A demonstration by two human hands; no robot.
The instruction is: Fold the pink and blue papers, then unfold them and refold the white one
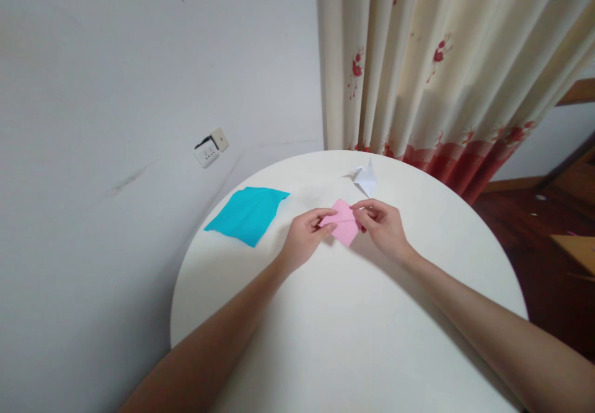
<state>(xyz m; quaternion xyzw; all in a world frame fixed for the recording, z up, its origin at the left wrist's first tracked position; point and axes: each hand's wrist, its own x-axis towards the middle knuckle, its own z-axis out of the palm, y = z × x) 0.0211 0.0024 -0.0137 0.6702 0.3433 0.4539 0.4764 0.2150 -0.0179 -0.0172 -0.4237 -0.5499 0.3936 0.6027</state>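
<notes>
A folded piece of pink paper [344,226], roughly diamond-shaped with a crease across its middle, is held between both hands just above the table. My left hand [304,234] pinches its left corner between thumb and fingers. On the opposite side, my right hand [382,224] grips the right corner with thumb and fingertips. Behind the right hand stands a white folded paper bird [366,180] with pointed tips. A sheet of turquoise paper [251,213], slightly wavy at its edges, lies to the left of my left hand.
The round white table [339,345] carries all the papers. Close to its left edge is a wall with a power socket [206,152]. A cream curtain [418,59] with red flowers hangs behind the table, and dark wooden floor [525,221] shows at the right.
</notes>
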